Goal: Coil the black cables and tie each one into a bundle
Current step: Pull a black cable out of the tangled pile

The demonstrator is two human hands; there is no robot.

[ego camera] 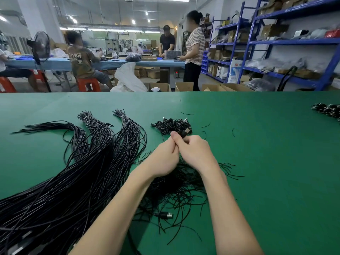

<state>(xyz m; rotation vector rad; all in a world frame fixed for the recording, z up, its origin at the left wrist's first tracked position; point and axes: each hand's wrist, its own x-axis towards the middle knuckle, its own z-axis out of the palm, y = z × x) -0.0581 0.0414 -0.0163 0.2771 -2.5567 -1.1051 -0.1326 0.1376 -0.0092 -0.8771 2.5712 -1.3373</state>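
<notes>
**Both hands closed on one cable, mid table**

While the left hand (pixel 166 155) and right hand (pixel 193 150) meet near the middle of the green table (pixel 276 162), both have fingers curled tight around a small coiled black cable (pixel 182 133), which sticks out just above the thumbs. Directly behind it lies a pile of finished bundles (pixel 172 126). Long uncoiled cables (pixel 73 172) cover the left side up to the near edge, w/ three tied ends fanning toward the far side. Thin loose ties (pixel 184 183) lie under the wrists, and a USB plug (pixel 168 215) lies beside the left forearm. Right half of the table is mostly bare green; only a few stray ties and another cable heap (pixel 328 109) at the far right edge. Far edge runs straight, approx. level w/ cardboard boxes (pixel 184 86) behind it.
</notes>
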